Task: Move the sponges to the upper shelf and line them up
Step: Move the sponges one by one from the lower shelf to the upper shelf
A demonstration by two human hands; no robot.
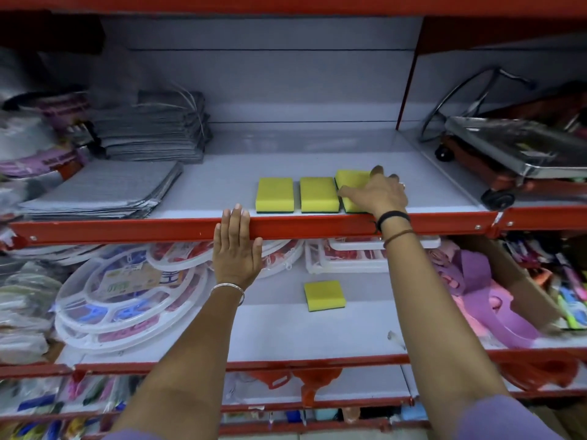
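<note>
Two yellow sponges with dark green undersides lie side by side near the front of the upper shelf (pixel 222 173), the left sponge (pixel 274 194) and the middle sponge (pixel 318 194). A third sponge (pixel 351 181) sits just right of them, slightly askew, with my right hand (pixel 378 193) gripping it from above and covering its right part. A fourth sponge (pixel 324 295) lies alone on the lower shelf (pixel 286 331). My left hand (pixel 236 249) rests flat, fingers together, against the red front rail (pixel 143 228) of the upper shelf, holding nothing.
Stacks of grey cloths (pixel 149 128) fill the upper shelf's left side. A folding metal trolley (pixel 514 154) stands to the right behind a red divider. On the lower shelf, white round plastic trays (pixel 127 293) sit left and pink and purple items (pixel 486 290) right.
</note>
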